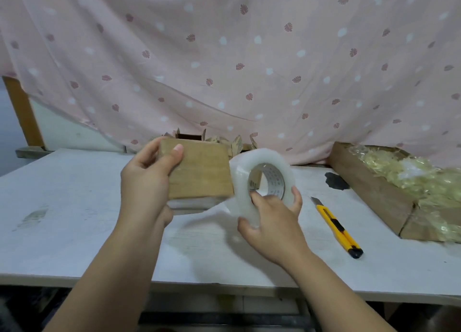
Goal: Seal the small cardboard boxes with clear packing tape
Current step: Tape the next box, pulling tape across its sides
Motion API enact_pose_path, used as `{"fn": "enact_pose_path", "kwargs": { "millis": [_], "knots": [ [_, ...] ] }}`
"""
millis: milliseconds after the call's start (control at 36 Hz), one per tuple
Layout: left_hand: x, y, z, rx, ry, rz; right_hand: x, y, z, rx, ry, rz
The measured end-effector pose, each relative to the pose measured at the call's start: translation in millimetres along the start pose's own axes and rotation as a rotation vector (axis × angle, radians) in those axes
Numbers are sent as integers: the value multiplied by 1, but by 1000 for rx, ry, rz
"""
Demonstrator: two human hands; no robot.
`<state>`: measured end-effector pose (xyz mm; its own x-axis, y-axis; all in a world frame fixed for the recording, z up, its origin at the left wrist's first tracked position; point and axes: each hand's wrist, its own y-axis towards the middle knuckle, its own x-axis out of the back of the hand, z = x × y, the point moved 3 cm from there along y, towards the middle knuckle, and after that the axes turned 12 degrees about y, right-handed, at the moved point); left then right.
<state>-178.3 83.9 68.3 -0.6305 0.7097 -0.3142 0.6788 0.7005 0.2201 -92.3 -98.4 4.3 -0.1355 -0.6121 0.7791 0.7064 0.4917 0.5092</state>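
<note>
Beside the utility knife [335,225]: left hand [147,182] grips cardboard box [199,172]; right hand [272,217] clasps tape roll [259,182]. Taping under way. Next, probably: cut strip.

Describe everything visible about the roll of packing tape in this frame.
The tape roll is a thick ring of cloudy, whitish clear tape wound on a brown cardboard core with printed marks inside. It is held upright, its open centre facing the camera, just above the white table. The right hand grips its lower edge, one finger hooked into the core. Its left side meets the small cardboard box held by the left hand. Its outline is slightly motion-blurred.
</note>
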Motion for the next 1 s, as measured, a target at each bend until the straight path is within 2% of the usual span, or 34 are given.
{"fn": "enact_pose_path", "kwargs": {
  "millis": [56, 194, 278, 389, 528, 639, 778, 889, 1000],
  "knots": [
    [7, 3, -1, 47, -62, -41, 7, 1, -6, 22, -126, 55],
    [4, 5, -12, -96, -74, -102, 4, -16, -6, 74, -232, 210],
    [-4, 2, -6, -66, -100, -135, -4, -23, 8, 62, -141, 175],
    [-4, 1, -1, -33, -124, -205, -8, -30, 23, 118, -191, 48],
    [0, 6, 9, 22, -106, -199, -8, -32, 18, 231, -234, 134],
    [1, 11, 18, 83, -178, -320, -17, -38, 20, 352, -299, 193],
    [4, 16, 40, 140, -192, -379, -22, -42, 20, 331, -213, 200],
    [2, 15, 50, 199, -31, -284, -18, -39, 19, 191, -107, 320],
    [-3, 10, 51, 173, 201, -35, -16, -36, 15, 97, 55, 231]
  ]
}}
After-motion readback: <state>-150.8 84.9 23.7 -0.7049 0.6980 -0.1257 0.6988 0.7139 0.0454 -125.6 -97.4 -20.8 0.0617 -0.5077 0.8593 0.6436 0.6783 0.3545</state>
